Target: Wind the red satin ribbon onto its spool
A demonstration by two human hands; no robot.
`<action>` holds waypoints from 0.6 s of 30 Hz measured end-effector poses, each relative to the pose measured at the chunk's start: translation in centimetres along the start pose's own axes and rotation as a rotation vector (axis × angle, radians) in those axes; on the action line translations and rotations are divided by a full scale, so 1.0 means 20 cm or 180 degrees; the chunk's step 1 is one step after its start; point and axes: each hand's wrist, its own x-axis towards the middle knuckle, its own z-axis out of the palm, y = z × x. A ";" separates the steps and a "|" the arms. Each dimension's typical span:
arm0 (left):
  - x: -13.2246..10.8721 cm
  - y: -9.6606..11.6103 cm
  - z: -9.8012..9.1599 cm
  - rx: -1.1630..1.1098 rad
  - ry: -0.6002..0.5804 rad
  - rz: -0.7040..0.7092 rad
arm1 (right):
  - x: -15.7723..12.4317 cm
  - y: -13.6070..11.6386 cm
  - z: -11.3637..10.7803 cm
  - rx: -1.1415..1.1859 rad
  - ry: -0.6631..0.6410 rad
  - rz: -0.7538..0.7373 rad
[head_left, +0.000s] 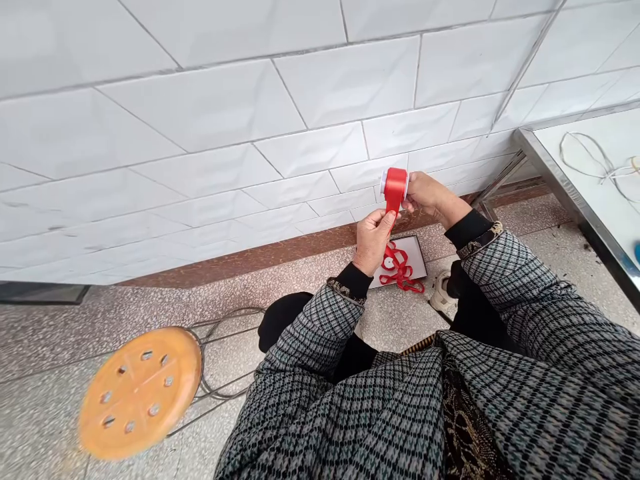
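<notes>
A white spool wound with red ribbon is held up in front of the tiled wall. My right hand grips the spool by its right side, fingers closed at the flange. Below the spool, my left hand pinches the flat band of ribbon that comes off it, thumb on top. More red ribbon hangs down and lies in loose loops over a shallow white box on the floor. My left hand hides part of the hanging ribbon.
An orange round stool with thin metal legs stands at the lower left. To the right is a metal-edged table carrying a white cable. White wall tiles rise close ahead, and a shoe is beside the box.
</notes>
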 end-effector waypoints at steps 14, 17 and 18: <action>0.07 0.06 -0.04 -0.0633 -0.0512 -0.0450 | -0.02 0.08 0.01 0.0739 -0.1091 0.0794; 0.06 0.08 -0.06 -0.0681 -0.0520 -0.0442 | -0.03 0.08 0.02 0.0955 -0.1271 0.0908; 0.06 0.09 -0.06 -0.0673 -0.0468 -0.0469 | -0.04 0.08 0.02 0.1007 -0.1268 0.0944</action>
